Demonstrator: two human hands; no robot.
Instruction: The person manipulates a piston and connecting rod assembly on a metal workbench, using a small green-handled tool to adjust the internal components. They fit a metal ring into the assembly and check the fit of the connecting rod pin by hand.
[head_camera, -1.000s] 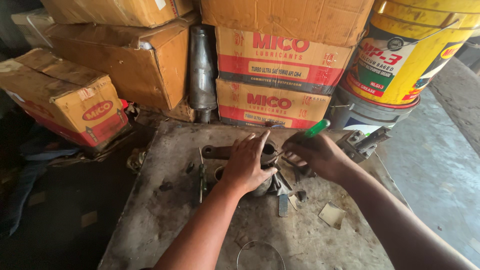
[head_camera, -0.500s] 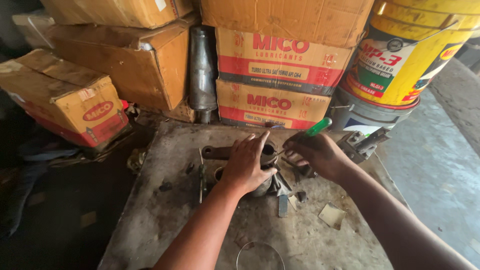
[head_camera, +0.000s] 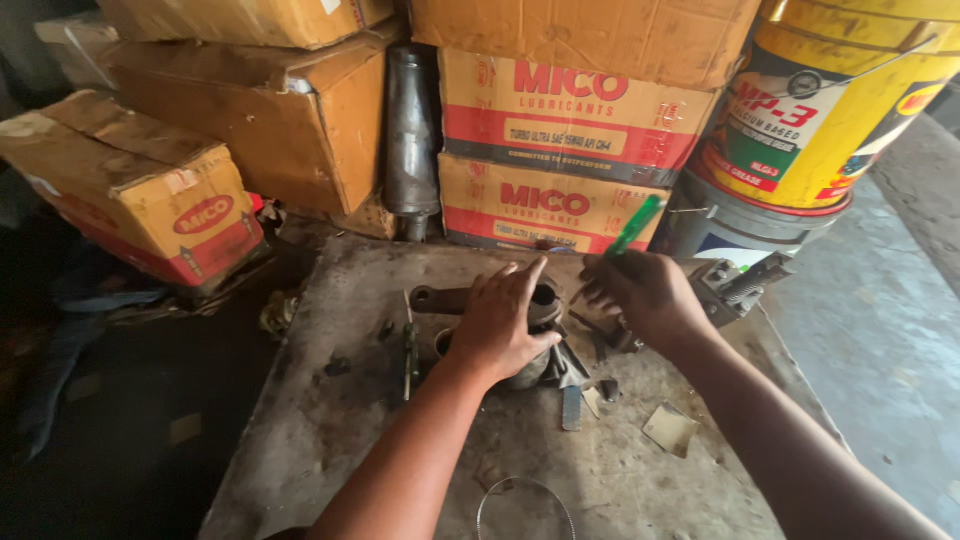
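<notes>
A dark, greasy metal part with a round bore lies near the middle of a dirty grey workbench. My left hand rests flat on top of it, fingers spread, covering most of it. My right hand is just to the right, closed around a screwdriver with a green handle; the handle sticks up and away from me, and the tip points down toward the part. The tip itself is hidden behind my fingers.
Cardboard boxes are stacked behind the bench, with a dark metal cylinder standing between them. A yellow bucket sits on a grey one at the right. A wire ring, a small metal plate and loose bits lie on the bench.
</notes>
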